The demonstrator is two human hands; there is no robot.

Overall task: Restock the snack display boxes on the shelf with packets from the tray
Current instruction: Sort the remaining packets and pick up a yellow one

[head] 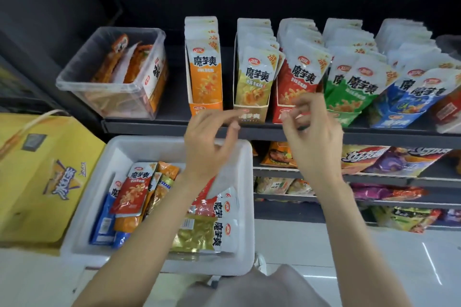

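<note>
Display boxes stand in a row on the black shelf (174, 129): orange box (205, 77), gold box (252, 97), red box (294, 92), green box (349, 97) and blue box (404, 107), each packed with upright packets. Below the shelf sits a white tray (119, 154) holding several loose red, orange, gold and blue packets (132, 192). My left hand (209, 139) hovers over the tray's far edge, fingers loosely curled and holding nothing. My right hand (311, 132) is raised in front of the red box, fingers loosely bent, nothing visibly held.
A clear plastic bin (112, 70) with orange snack packs stands at the shelf's left end. A yellow carton (42, 177) lies left of the tray. Lower shelves on the right hold chip bags (389, 159). White floor lies below.
</note>
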